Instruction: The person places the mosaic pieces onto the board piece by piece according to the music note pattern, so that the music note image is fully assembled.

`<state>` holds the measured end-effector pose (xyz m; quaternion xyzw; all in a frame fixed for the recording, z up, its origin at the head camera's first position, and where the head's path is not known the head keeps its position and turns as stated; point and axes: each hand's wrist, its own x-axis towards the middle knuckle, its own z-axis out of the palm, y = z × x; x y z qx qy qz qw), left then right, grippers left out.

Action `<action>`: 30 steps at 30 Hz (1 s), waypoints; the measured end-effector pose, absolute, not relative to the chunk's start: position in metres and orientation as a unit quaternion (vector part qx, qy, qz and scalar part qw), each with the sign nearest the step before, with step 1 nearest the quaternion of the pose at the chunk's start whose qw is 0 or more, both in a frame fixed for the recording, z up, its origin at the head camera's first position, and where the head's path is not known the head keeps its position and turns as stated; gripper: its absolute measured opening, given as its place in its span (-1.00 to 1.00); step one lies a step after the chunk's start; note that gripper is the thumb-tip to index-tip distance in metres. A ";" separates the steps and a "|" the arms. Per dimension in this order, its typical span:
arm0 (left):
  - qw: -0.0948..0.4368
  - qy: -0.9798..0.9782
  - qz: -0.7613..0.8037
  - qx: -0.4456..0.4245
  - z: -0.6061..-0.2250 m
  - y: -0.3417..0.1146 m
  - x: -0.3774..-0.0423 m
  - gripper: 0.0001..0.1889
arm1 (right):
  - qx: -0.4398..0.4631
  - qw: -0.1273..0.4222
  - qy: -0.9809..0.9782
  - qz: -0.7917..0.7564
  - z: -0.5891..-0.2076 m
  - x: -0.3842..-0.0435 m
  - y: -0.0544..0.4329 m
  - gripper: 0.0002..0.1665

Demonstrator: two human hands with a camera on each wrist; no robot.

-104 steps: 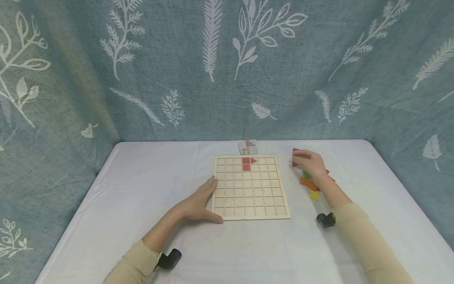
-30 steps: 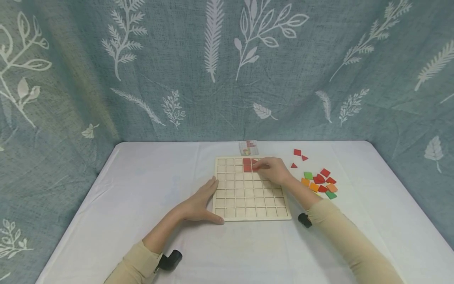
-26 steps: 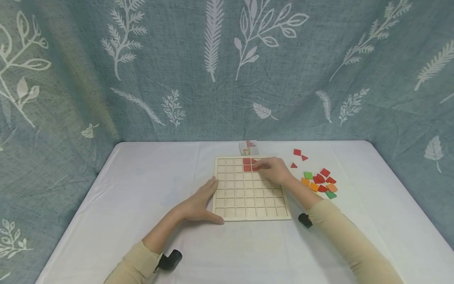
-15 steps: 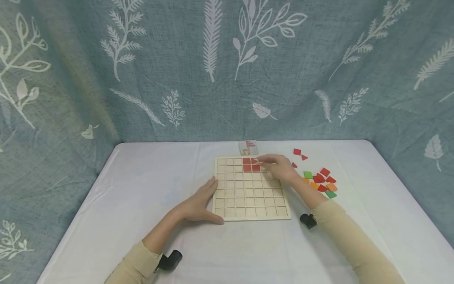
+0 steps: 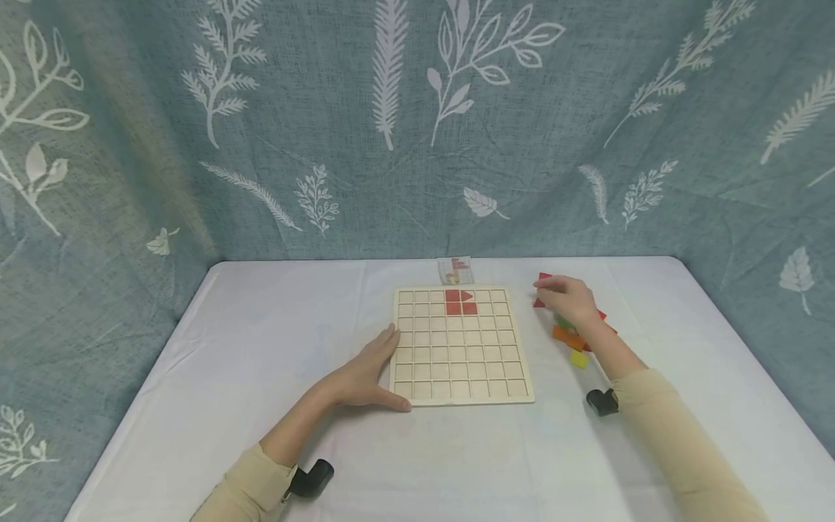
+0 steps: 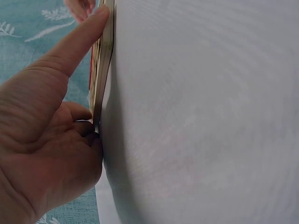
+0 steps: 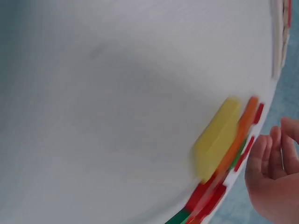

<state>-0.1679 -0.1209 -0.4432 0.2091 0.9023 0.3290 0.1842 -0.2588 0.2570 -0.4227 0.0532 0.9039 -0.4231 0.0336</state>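
A pale wooden grid board (image 5: 459, 354) lies on the white table. Near its far edge sit three red squares (image 5: 453, 308) and a red triangle (image 5: 466, 296), grouped together. My left hand (image 5: 365, 371) rests against the board's left side, fingers extended and thumb at the near-left corner. My right hand (image 5: 569, 299) hovers right of the board, fingers bent a little, over loose red pieces (image 5: 544, 275). Nothing shows between its fingertips in the right wrist view, which is blurred. Below the hand lie orange tiles (image 5: 569, 338) and a yellow tile (image 5: 578, 359), partly hidden by the forearm.
A small picture card (image 5: 454, 270) in clear wrapping lies just beyond the board's far edge. A patterned blue-green curtain (image 5: 417, 145) hangs behind and beside the table. Green and red tiles lie partly under the right wrist.
My right hand has set a red square beneath the triangle on the board, let it go and moved right to the loose pieces. The left hand has stayed at the board.
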 end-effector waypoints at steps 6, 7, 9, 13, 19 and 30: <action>0.184 0.904 0.328 0.204 -0.442 -0.121 -0.168 0.36 | 0.068 0.074 0.920 -0.379 -0.429 -0.257 0.267 -0.52; 0.185 0.904 0.327 0.203 -0.442 -0.121 -0.168 0.36 | 0.064 0.077 0.923 -0.371 -0.429 -0.257 0.268 -0.52; 0.185 0.904 0.328 0.202 -0.442 -0.121 -0.168 0.36 | 0.058 0.082 0.929 -0.357 -0.430 -0.257 0.269 -0.51; 0.187 0.901 0.331 0.207 -0.442 -0.121 -0.168 0.35 | 0.044 0.087 0.934 -0.343 -0.431 -0.257 0.269 -0.54; 0.188 0.901 0.331 0.208 -0.441 -0.120 -0.168 0.35 | 0.038 0.079 0.931 -0.354 -0.432 -0.259 0.270 -0.60; 0.189 0.902 0.331 0.203 -0.440 -0.120 -0.168 0.35 | 0.014 0.049 0.937 -0.346 -0.429 -0.258 0.269 -0.66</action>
